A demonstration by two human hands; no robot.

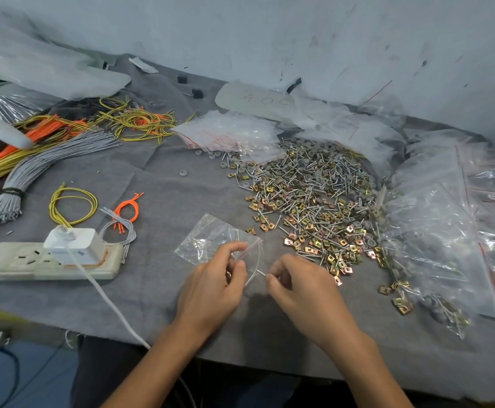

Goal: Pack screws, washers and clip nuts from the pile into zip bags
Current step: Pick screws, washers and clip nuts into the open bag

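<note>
Nearest, the left hand (pixel 215 279) pinches the red-striped mouth of a small clear plastic zip bag (pixel 208 240), with thumb and fingers curled on its rim. The right hand (pixel 302 287) pinches a thin silver screw (pixel 260 272) by one end, its tip aimed at the opening. To do this well, I judge the left fingers should hold the mouth wide (a slack lip catches the point), and the screw should go in lengthwise and be let go only once past the seal. Just beyond, to the right, the loose pile of silver screws, grey washers and brass-coloured clip nuts (pixel 314 201) lies on the grey cloth-covered table (pixel 158 178). Filled clear bags (pixel 446 245) crowd its right side. Farther off sits a stack of empty clear zip bags (pixel 228 131).
</note>
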